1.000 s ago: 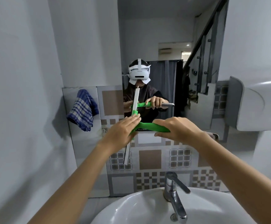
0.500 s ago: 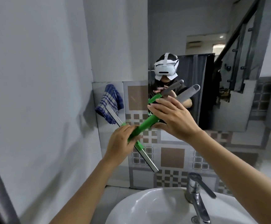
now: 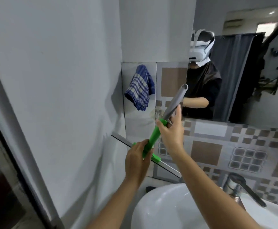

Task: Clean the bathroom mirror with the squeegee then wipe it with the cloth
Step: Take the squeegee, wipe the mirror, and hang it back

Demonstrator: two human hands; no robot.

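Observation:
The squeegee [image 3: 153, 138] has a green neck, a grey handle pointing up right and a long blade running from upper left to lower right. My left hand [image 3: 137, 158] grips the green neck just above the blade. My right hand [image 3: 170, 129] holds the handle where green meets grey. The squeegee is held off the mirror [image 3: 244, 66], to its lower left, in front of the tiled wall. A blue checked cloth [image 3: 139, 87] hangs on the wall to the left of the mirror, above my hands.
A white sink [image 3: 164, 207] lies below my arms with a chrome tap [image 3: 239, 187] at the right. A small hook [image 3: 158, 114] sits on the tile below the cloth. A plain wall and a dark door frame [image 3: 19, 171] close off the left.
The view has swung left. The squeegee has come off the mirror and moved down and left toward the corner, with its handle now tilted up right. Both hands have stayed on it.

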